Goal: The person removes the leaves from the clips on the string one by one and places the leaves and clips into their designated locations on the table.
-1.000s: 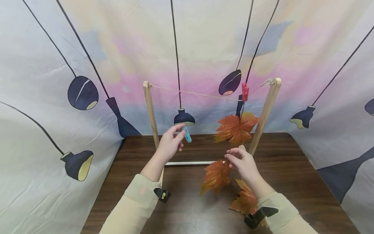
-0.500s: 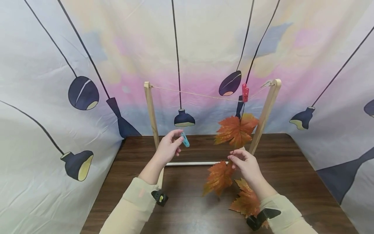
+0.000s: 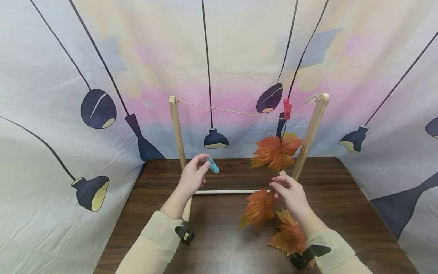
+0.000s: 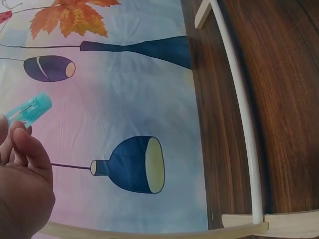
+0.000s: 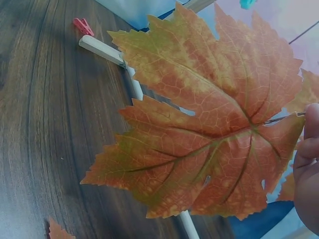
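While the left hand [image 3: 193, 177] pinches a light-blue clothespin [image 3: 213, 166] in a narrow grip, the right hand [image 3: 291, 193] holds an orange leaf [image 3: 259, 209] by its stem over a brown table [image 3: 222, 236], below a second leaf [image 3: 276, 151] hung by a red clothespin [image 3: 287, 110] on a string [image 3: 236, 111].

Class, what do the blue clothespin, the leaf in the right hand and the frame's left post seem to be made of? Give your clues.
Blue clothespin: probably plastic; evenly coloured, slightly translucent-looking.
Held leaf: likely printed fabric, matte, judging by its fine pale veins; thin plastic is possible.
Left post: apparently bare wood, smooth, from its pale tan colour; grain too small to see.
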`<state>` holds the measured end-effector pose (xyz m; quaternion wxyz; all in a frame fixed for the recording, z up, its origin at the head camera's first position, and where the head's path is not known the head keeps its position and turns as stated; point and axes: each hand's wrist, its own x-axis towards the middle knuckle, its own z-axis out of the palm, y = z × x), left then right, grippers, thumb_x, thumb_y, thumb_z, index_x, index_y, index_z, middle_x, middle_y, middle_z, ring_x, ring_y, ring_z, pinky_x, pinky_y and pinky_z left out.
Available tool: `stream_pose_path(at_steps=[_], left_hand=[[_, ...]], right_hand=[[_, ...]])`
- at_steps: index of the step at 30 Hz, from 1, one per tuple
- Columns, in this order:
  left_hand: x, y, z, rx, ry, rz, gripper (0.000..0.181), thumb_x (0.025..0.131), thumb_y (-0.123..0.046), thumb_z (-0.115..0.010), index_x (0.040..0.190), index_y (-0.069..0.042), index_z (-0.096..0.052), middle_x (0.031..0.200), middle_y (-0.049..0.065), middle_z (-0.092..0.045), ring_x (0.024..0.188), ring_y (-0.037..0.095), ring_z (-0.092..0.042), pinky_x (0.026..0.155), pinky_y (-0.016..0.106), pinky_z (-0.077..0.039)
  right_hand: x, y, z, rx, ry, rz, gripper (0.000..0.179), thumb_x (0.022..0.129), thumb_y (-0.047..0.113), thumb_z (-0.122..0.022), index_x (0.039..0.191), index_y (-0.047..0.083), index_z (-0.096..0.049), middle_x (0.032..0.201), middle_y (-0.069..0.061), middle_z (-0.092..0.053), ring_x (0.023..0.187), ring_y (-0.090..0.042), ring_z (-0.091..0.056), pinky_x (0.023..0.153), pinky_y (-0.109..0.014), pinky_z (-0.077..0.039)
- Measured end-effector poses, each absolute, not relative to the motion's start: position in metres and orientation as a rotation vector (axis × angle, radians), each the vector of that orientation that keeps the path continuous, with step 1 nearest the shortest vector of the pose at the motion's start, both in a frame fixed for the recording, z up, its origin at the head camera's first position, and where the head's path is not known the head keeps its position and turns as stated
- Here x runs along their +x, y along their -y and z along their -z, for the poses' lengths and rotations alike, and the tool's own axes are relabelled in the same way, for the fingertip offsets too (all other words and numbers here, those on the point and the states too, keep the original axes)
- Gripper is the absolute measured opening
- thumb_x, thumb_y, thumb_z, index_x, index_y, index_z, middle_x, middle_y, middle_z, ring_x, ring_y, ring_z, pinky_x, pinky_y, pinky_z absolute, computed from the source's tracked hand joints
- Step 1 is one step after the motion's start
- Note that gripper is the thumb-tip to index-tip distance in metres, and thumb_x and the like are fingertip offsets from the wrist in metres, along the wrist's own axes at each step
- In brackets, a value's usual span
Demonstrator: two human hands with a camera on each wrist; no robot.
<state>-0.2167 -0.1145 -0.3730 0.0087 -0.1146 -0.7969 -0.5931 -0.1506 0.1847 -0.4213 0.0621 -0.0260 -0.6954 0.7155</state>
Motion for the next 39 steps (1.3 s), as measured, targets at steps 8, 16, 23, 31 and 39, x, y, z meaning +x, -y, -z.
stream_pose_path(at_steps=[8,16,23,31,39], left_hand=[[-0.216,0.118,0.376,-0.335,2.495,1.833,0.030,0.097,-0.020,-0.053,0.126,-0.013,-0.054,0.113,0.007,-0.058,0.050,0.016,-0.047,0.046,0.029,-0.046],[-0.210,0.120,0.373,-0.298,2.488,1.854,0.033,0.096,-0.019,-0.055,0.128,-0.009,-0.054,0.114,0.011,-0.059,0.050,0.014,-0.048,0.046,0.027,-0.046],[-0.218,0.125,0.385,-0.246,2.493,1.850,0.038,0.096,-0.020,-0.054,0.133,-0.011,-0.052,0.121,0.012,-0.057,0.051,0.015,-0.050,0.046,0.026,-0.045],[-0.214,0.131,0.390,-0.254,2.511,1.840,0.040,0.097,-0.020,-0.052,0.137,-0.015,-0.048,0.124,0.010,-0.055,0.054,0.015,-0.049,0.050,0.033,-0.049],[-0.215,0.134,0.397,-0.287,2.506,1.824,0.043,0.098,-0.015,-0.050,0.141,-0.014,-0.042,0.126,0.012,-0.052,0.054,0.015,-0.049,0.049,0.026,-0.046]], right_hand=[[-0.149,-0.187,0.422,-0.072,2.069,-2.166,0.005,0.091,0.006,-0.061,0.095,0.007,-0.058,0.092,0.004,-0.064,0.061,-0.010,-0.055,0.058,-0.023,-0.050],[-0.148,-0.192,0.424,-0.103,2.058,-2.149,0.009,0.090,0.006,-0.062,0.098,0.002,-0.058,0.090,0.004,-0.065,0.059,-0.010,-0.054,0.056,-0.024,-0.050],[-0.148,-0.198,0.425,-0.116,2.055,-2.143,0.009,0.090,0.006,-0.062,0.097,0.003,-0.057,0.084,0.003,-0.066,0.058,-0.009,-0.053,0.054,-0.022,-0.049],[-0.146,-0.201,0.428,-0.163,2.032,-2.153,0.018,0.090,0.006,-0.062,0.101,-0.005,-0.054,0.083,0.004,-0.066,0.057,-0.009,-0.053,0.053,-0.021,-0.048],[-0.146,-0.209,0.431,-0.167,1.944,-2.201,0.010,0.090,0.006,-0.062,0.096,0.000,-0.057,0.081,0.004,-0.067,0.055,-0.008,-0.053,0.053,-0.021,-0.048]])
